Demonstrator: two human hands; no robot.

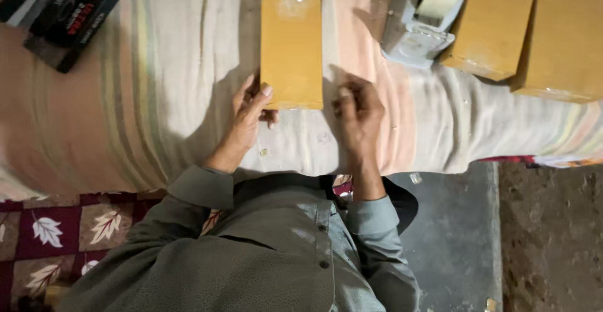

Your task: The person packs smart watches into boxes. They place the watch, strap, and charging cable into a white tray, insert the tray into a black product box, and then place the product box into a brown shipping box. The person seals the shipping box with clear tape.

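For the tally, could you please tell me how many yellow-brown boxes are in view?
3: one box at the left hand; two boxes top right, cropped, so more may be hidden.

A flat packet (291, 49) is lying on the bed (157, 98) right in front of me. My left hand (250, 112) is touching its near left corner. My right hand (358, 114) is sitting just right of it. A tape holder (422, 26) is lying farther right, with two boxes (496, 26) beside it. Dark packs (69, 10) are lying far left.
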